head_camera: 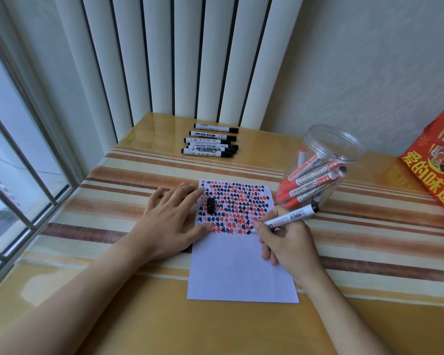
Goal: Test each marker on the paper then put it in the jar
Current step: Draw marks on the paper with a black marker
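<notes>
— What does the marker in use look like?

— The marker (289, 218) has a white barrel with small black print, a barcode and a black rear end. It slants across the right edge of the paper (241, 270), its tip down on the sheet at the lower edge of the marks. The right hand (289, 245) has its fingers curled round it in a writing grip.

— And the cap?

— A black cap (211, 206) lies loose on the paper's upper left part, just beside the left hand (174, 224). That hand lies flat with straight, spread fingers, pressing the sheet's left edge and holding nothing.

— The paper itself?

— White, its upper half packed with rows of small red and black scribbles; the lower half is blank.

— Where is the jar?

— The clear plastic jar (326, 160) leans tilted just beyond the paper's upper right corner, holding several red-capped whiteboard markers (309, 187). Five black-capped markers (210, 143) lie side by side at the far edge of the table (139, 316).

— The surface and the room?

— A glossy yellow tabletop with brown and cream stripes. White vertical blinds (180, 55) hang behind, a barred window (16, 160) is on the left, and a red bag with printed characters (436, 160) sits at the right edge.
</notes>
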Tool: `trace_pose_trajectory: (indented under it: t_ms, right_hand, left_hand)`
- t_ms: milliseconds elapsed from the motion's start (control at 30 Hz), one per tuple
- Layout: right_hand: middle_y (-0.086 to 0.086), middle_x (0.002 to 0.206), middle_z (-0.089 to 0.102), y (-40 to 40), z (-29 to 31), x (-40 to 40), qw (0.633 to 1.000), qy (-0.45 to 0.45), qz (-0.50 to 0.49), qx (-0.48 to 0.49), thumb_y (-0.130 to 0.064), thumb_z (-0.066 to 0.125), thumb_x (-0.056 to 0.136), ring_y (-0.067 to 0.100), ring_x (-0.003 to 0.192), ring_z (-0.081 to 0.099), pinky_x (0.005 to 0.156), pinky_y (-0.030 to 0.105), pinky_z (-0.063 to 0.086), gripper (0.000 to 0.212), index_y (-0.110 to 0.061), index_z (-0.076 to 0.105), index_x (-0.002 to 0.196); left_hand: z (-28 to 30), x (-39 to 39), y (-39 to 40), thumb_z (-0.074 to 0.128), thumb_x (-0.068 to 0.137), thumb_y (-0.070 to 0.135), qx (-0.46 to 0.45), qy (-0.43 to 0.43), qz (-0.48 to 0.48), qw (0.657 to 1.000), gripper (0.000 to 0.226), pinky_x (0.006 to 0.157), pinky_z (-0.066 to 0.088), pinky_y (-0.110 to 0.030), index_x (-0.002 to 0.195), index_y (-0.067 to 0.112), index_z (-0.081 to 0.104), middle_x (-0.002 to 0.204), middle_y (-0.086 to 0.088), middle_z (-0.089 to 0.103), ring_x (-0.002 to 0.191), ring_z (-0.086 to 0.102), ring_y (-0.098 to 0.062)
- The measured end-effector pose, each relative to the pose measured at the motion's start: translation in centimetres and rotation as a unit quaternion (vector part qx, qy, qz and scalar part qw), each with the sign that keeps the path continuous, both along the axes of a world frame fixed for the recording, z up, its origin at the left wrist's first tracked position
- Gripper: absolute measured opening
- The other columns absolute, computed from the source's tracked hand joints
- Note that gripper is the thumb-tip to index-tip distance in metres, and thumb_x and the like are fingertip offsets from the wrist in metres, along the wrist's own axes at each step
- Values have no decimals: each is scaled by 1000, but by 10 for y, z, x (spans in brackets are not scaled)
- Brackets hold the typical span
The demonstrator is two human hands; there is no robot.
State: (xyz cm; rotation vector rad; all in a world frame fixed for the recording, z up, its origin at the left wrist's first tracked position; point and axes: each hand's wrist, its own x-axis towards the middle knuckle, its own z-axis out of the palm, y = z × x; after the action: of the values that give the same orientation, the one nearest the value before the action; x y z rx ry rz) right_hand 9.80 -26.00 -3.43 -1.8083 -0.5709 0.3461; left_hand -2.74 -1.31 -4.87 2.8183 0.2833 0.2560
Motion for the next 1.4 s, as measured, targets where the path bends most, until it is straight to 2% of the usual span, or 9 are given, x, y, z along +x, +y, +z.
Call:
trace_pose_trajectory:
  t_ms: [100, 167, 267, 433, 633, 833, 1033, 1167, 1400]
  right_hand:
    - [18, 54, 57, 0, 3, -1, 1000, 3, 5, -8, -12, 68, 97, 30, 44, 52, 41, 28, 38, 23, -19, 56, 78]
    - [25, 57, 55, 0, 5, -2, 1000, 6, 9, -12, -9, 66, 96, 28, 43, 52, 40, 28, 37, 24, -18, 56, 77]
    - [28, 60, 54, -1, 6, -3, 1000, 7, 13, -6, -8, 66, 96, 27, 41, 52, 40, 26, 35, 25, -18, 55, 76]
    - [12, 68, 59, -1, 11, -4, 996, 49, 5, 76, -35, 59, 96, 27, 43, 52, 38, 23, 32, 28, -8, 58, 87]
    - [12, 75, 69, -2, 21, -15, 987, 38, 33, 156, -23, 55, 93, 26, 43, 53, 38, 25, 34, 20, -8, 52, 106]
    - [24, 87, 67, 5, 20, -26, 987, 1, 66, 144, -32, 68, 89, 24, 46, 59, 41, 27, 38, 17, -19, 61, 98]
    - [1, 73, 67, 7, 16, -28, 990, -4, 76, 119, -21, 63, 93, 22, 48, 58, 43, 27, 38, 7, -18, 59, 97]
    - [13, 81, 67, 10, 15, -29, 990, -4, 90, 112, -22, 65, 92, 24, 51, 60, 44, 28, 40, 4, -24, 63, 96]
    - [2, 77, 66, 6, 24, -24, 987, 34, 81, 133, -34, 71, 87, 26, 54, 56, 46, 31, 40, 27, -13, 72, 104]
  left_hand:
    - [6, 5, -4, 26, 96, 67, -13, -58, 14, 998, 66, 124, 10, -49, 157, 43, 22, 157, 11, 34, 146, 32, -12]
    - [7, 11, -7, 46, 99, 42, 19, -104, 5, 994, 57, 120, 21, -52, 154, 42, 32, 153, 7, 43, 141, 41, -16]
    - [6, 20, -9, 67, 89, 11, 44, -116, -24, 992, 66, 114, 31, -54, 146, 40, 49, 150, 5, 50, 139, 45, -19]
    - [5, 24, -8, 75, 89, 19, 48, -143, -38, 988, 33, 109, 37, -50, 118, 34, 69, 136, 8, 61, 129, 55, -18]
    - [11, 16, -19, 68, 94, 30, -34, -186, -44, 981, 18, 93, 41, -36, 111, 32, 66, 108, 18, 64, 107, 58, -10]
    - [10, 12, -25, 64, 98, 33, -38, -193, -77, 977, 14, 94, 41, -36, 112, 33, 64, 107, 19, 65, 102, 61, -9]
    - [12, 11, -28, 60, 98, 38, -42, -204, -97, 973, 15, 94, 36, -26, 111, 33, 64, 107, 20, 63, 102, 60, -7]
    - [16, 9, -29, 57, 99, 36, -42, -206, -138, 968, 13, 93, 35, -23, 109, 30, 63, 108, 19, 60, 103, 58, -6]
    - [17, 8, -26, 65, 97, 27, -51, -197, -118, 972, 16, 91, 37, -24, 112, 30, 60, 106, 20, 60, 99, 58, -6]
